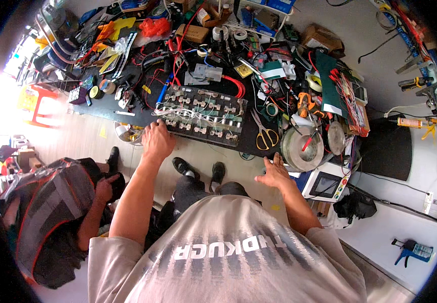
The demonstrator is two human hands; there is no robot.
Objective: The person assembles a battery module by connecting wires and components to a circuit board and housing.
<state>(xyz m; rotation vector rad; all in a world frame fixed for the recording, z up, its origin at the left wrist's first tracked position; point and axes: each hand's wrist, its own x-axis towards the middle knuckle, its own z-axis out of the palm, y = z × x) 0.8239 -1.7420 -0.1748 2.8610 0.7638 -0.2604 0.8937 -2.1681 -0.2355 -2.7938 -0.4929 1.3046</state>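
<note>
A battery pack [201, 113] lies on the dark workbench, with rows of metal tabs and thin white wires running across it. My left hand [158, 140] rests at the bench's near edge, its fingertips by the pack's near left corner; it appears to hold nothing. My right hand [274, 172] is at the same edge further right, fingers apart and empty. Just beyond it lie yellow-handled scissors [265, 132], and a large clear spool [303, 148] stands beside it. A blue pen-like tool [164, 91] sits at the pack's far left corner.
Orange-handled pliers [307, 104], tape rolls and red wires [236, 87] crowd the bench. A seated person [62, 212] is at my left. Beyond them stands a red stool [41, 106]. Below the bench's right end is a white machine with a screen [324, 184].
</note>
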